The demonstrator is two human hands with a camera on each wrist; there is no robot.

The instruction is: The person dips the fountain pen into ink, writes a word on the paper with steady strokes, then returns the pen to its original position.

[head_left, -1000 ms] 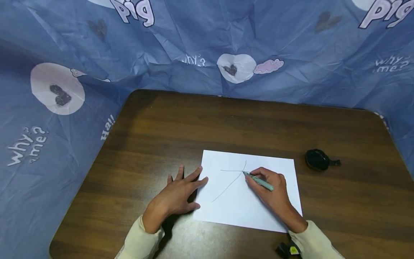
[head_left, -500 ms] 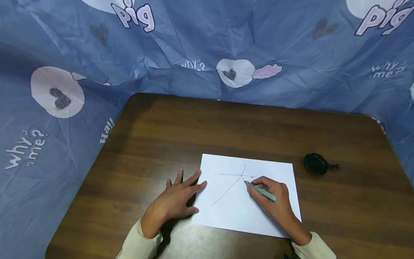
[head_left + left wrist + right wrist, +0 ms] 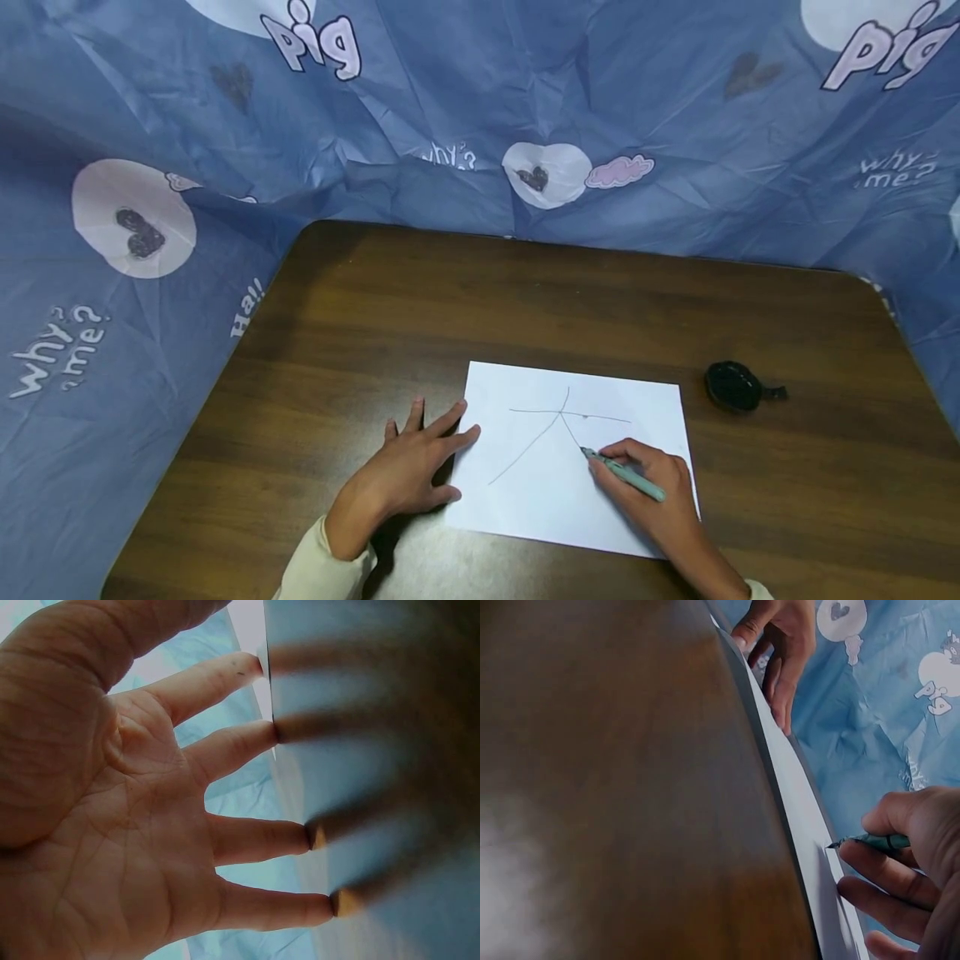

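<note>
A white sheet of paper (image 3: 525,500) lies on the brown table, marked with thin dark lines that cross near its upper middle. My right hand (image 3: 656,496) pinches a green pen (image 3: 630,479), its tip on the paper at the lower end of a slanting line. In the right wrist view the pen (image 3: 885,841) sits between thumb and fingers, close over the sheet. My left hand (image 3: 405,467) is spread with straight fingers at the paper's left edge. The left wrist view shows its palm (image 3: 142,795) raised and the fingertips touching down.
A small black pan-shaped dish (image 3: 735,386) with a short handle stands on the table (image 3: 375,317) to the right of the paper. Blue printed cloth (image 3: 450,100) hangs behind the table and along its left side.
My right hand has moved down and to the right with the pen, and a slanting line now runs down from the crossing. The left hand stays at the paper's edge.
</note>
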